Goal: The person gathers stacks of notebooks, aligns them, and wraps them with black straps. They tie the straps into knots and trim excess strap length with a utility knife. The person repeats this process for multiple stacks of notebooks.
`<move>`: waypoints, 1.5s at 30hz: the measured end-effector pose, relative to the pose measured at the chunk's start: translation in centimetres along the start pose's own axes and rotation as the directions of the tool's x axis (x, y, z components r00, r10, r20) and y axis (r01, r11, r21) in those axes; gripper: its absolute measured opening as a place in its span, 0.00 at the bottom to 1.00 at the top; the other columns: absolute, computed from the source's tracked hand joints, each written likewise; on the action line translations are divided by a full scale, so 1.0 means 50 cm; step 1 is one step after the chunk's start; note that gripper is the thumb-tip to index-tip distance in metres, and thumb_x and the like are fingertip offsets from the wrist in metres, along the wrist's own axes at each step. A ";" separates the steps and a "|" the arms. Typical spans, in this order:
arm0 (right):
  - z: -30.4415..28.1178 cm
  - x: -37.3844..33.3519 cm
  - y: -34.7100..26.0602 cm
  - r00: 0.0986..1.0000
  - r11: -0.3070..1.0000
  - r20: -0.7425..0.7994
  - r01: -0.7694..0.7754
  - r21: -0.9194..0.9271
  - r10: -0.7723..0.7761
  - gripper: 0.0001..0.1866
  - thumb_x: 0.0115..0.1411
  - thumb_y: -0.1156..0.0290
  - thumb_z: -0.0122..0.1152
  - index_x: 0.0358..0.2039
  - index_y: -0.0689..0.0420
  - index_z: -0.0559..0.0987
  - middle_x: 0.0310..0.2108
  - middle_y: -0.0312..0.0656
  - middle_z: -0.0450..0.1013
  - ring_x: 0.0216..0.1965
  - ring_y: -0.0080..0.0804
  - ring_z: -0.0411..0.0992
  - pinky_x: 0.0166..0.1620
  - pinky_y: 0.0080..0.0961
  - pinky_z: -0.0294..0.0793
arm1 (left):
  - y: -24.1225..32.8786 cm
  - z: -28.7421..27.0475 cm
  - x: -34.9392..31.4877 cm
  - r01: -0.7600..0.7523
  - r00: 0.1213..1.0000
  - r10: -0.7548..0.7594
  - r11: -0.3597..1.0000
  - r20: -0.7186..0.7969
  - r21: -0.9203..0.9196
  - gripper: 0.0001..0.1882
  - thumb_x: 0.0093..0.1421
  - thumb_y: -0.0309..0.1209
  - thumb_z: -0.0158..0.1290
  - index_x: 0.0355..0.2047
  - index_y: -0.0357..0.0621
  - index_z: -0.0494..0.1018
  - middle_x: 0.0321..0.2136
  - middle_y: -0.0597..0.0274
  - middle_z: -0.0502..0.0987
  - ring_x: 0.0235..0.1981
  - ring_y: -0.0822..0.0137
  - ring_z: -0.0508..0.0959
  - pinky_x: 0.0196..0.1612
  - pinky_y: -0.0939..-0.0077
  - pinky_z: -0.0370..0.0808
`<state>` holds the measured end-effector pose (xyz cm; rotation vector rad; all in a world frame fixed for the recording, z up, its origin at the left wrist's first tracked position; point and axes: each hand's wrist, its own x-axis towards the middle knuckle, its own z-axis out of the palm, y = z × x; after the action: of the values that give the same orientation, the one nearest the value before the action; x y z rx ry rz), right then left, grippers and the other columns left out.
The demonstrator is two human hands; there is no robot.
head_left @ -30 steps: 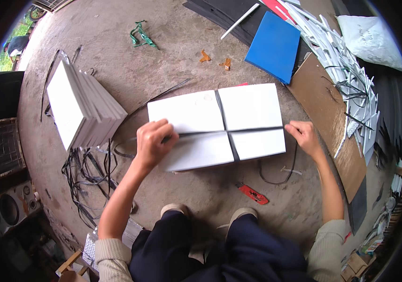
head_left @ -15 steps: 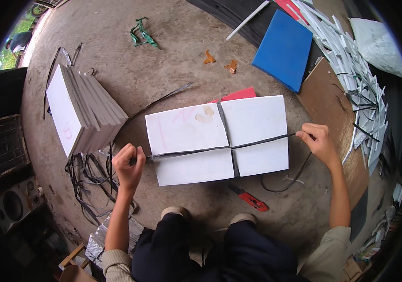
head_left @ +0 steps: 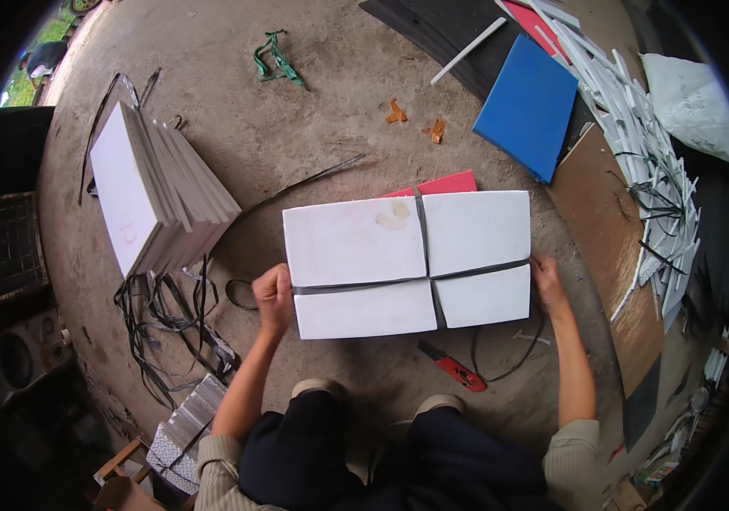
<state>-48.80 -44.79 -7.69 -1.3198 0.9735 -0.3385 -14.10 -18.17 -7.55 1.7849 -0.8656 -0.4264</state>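
A stack of white boards [head_left: 356, 247] lies in front of me, with a red board [head_left: 450, 182] showing behind its far edge. Black plastic strap [head_left: 356, 286] crosses its top lengthwise and meets a second run going front to back. My left hand [head_left: 273, 300] is closed in a fist at the stack's left end, gripping the strap, whose loose part loops out to the left. At the right end, my right hand [head_left: 549, 283] is closed on the strap; its fingertips are partly hidden by the boards. A red utility knife [head_left: 458, 371] rests on the ground near my feet.
To the left stands another board stack [head_left: 160, 192], with tangled black strap [head_left: 164, 315] beside it. A blue panel [head_left: 528, 106], a brown board [head_left: 603, 247] and a heap of white strips [head_left: 628, 136] lie to the right. Green strap scraps [head_left: 278, 61] are farther off.
Both hands have moved inward, from holding the strap out wide to the two ends of the stack. The whole view has shifted slightly.
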 end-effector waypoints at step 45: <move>0.128 -0.150 -0.165 0.972 0.987 -0.168 -0.159 0.034 0.162 0.22 0.55 0.45 0.48 0.25 0.53 0.68 0.16 0.25 0.56 0.14 0.12 0.51 0.15 0.11 0.46 | 0.069 -0.067 -0.033 0.481 0.791 -0.464 0.874 0.400 0.063 0.23 0.63 0.46 0.33 0.30 0.37 0.66 0.26 0.59 0.72 0.24 0.71 0.73 0.30 0.76 0.72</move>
<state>-45.85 -37.54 2.51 -1.1985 1.2101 -0.3400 -14.24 -15.39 -3.28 1.8991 -0.6620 -1.1711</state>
